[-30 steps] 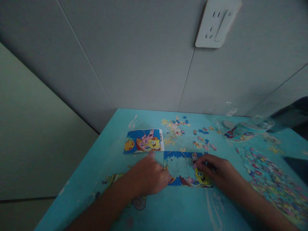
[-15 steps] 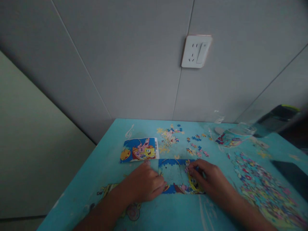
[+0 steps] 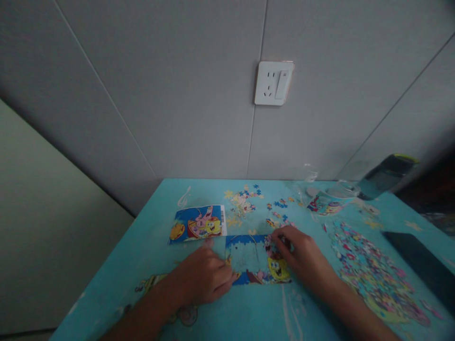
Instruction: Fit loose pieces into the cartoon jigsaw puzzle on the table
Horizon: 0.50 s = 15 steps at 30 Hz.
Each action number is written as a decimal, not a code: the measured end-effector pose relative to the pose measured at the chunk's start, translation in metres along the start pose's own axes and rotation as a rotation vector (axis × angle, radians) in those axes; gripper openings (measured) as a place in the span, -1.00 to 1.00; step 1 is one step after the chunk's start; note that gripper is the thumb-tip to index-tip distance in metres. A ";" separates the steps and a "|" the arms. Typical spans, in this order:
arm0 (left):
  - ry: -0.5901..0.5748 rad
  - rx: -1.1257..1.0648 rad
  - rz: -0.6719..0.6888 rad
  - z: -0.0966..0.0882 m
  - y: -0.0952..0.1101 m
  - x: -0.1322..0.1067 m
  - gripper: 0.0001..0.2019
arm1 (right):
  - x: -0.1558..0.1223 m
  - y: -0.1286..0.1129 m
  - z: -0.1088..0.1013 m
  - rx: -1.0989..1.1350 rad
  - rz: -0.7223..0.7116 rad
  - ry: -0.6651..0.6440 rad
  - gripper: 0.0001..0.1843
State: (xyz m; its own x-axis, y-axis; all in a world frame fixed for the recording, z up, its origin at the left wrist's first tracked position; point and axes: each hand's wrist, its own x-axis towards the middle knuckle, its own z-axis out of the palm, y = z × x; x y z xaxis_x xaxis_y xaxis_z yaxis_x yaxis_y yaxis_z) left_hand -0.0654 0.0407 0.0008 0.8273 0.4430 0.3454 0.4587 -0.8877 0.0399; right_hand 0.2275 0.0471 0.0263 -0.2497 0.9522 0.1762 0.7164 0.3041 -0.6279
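Note:
A partly assembled jigsaw puzzle point(image 3: 245, 278) lies on the blue table, its pieces forming a picture border around an open middle. My left hand point(image 3: 204, 275) rests at its left side, fingers curled with thumb and forefinger closed on the edge there. At the upper right corner, my right hand point(image 3: 298, 246) bends down with fingertips pinched together on a puzzle piece, mostly hidden by the fingers. Just beyond my left hand lies a picture card point(image 3: 199, 223) showing a yellow cartoon figure and a pink one; one left fingertip is close to its lower edge.
Loose pieces point(image 3: 245, 203) lie behind the puzzle. A large heap of mixed pieces point(image 3: 373, 270) spreads at the right, beside a dark flat object point(image 3: 419, 258). A printed clear tub point(image 3: 329, 203) and a dark bottle point(image 3: 387, 175) are farther back, near the wall.
The view has shifted, so the table items appear farther left. My right fingers have moved slightly up the puzzle's right side, uncovering more of the yellow figure. My left hand stays at the left edge.

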 end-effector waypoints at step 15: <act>0.016 0.039 0.001 -0.001 -0.004 -0.004 -0.67 | -0.002 -0.010 0.011 0.060 -0.050 0.031 -0.78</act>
State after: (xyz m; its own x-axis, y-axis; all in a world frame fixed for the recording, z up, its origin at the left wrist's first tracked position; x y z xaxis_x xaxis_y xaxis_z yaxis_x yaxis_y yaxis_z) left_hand -0.0705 0.0422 0.0001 0.8222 0.4401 0.3608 0.4707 -0.8823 0.0036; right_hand 0.2139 0.0420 0.0239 -0.2636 0.9366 0.2310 0.6633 0.3498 -0.6616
